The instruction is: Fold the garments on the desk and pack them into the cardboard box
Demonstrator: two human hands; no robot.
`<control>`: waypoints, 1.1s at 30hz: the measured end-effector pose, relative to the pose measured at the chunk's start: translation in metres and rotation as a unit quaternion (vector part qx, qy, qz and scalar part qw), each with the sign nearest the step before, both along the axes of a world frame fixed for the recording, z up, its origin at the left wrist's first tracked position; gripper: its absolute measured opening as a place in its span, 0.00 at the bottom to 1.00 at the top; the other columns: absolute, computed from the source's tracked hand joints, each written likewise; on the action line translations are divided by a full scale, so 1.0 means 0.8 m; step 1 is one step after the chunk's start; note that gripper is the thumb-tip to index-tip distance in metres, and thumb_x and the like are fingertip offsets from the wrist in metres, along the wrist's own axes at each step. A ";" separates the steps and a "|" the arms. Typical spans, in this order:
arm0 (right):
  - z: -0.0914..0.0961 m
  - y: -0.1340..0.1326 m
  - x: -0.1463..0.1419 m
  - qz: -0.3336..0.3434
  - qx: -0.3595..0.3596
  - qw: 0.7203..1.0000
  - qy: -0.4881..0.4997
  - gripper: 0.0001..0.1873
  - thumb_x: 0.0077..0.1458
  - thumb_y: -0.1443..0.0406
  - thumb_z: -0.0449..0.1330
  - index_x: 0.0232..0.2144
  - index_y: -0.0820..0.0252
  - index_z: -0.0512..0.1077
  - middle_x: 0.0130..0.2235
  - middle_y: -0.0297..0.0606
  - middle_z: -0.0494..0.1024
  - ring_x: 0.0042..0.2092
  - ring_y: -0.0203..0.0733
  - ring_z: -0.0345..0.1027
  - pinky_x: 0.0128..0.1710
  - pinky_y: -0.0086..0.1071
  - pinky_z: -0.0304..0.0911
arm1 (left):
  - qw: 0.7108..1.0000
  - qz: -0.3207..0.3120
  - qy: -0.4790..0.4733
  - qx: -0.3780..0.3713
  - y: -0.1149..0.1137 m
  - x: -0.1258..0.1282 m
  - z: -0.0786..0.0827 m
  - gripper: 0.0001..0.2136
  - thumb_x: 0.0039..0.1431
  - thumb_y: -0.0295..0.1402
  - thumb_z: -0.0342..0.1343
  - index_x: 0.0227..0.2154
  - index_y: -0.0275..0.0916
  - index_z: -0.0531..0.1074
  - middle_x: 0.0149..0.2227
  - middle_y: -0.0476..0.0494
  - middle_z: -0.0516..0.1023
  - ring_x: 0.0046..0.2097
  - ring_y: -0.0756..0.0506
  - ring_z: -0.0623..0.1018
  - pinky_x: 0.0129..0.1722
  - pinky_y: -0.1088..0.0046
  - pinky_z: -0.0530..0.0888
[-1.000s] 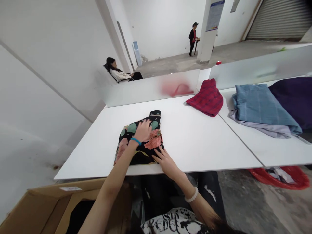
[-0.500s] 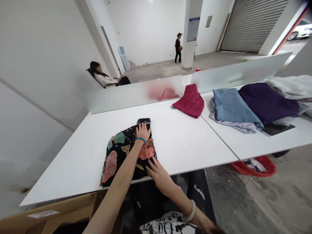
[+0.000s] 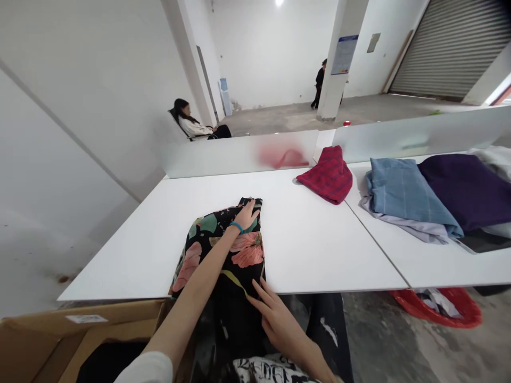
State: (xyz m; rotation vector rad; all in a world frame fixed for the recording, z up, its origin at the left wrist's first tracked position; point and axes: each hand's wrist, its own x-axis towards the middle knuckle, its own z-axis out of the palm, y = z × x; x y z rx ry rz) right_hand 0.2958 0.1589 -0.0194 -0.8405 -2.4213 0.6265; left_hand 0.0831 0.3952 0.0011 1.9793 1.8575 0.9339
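A black garment with large pink flowers and green leaves [image 3: 247, 250] lies folded on the white table [image 3: 319, 239]; its exact kind I cannot make out. Its near edge reaches the table's front edge and seems to hang over it. My left hand [image 3: 246, 216], with a blue band at the wrist, rests flat on the far narrow end of the cloth, fingers stretched out. At the near right corner is my right hand [image 3: 277, 316], its fingers extended and apart, fingertips touching the fabric.
A red checked cloth [image 3: 329, 175] lies near the frosted divider [image 3: 243, 156]. Blue [image 3: 407, 186] and purple [image 3: 467, 186] folded garments sit at the right. Below are a cardboard box [image 3: 131, 314] and a red basket [image 3: 467, 311]. Beyond, one person sits [image 3: 194, 125]; another stands by the pillar.
The view has shifted, so the table appears further right. My right hand has drawn nearer to me at the garment's near corner. My left hand stays on the far end.
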 end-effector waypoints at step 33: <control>-0.043 -0.006 0.001 -0.151 -0.635 0.635 0.413 0.27 0.46 0.47 0.63 0.41 0.60 0.74 0.41 0.42 0.79 0.43 0.48 0.73 0.39 0.35 0.67 | 0.939 0.122 0.247 -0.205 -0.118 -0.177 0.011 0.31 0.55 0.53 0.45 0.51 0.33 0.68 0.57 0.30 0.67 0.59 0.33 0.64 0.56 0.60 0.62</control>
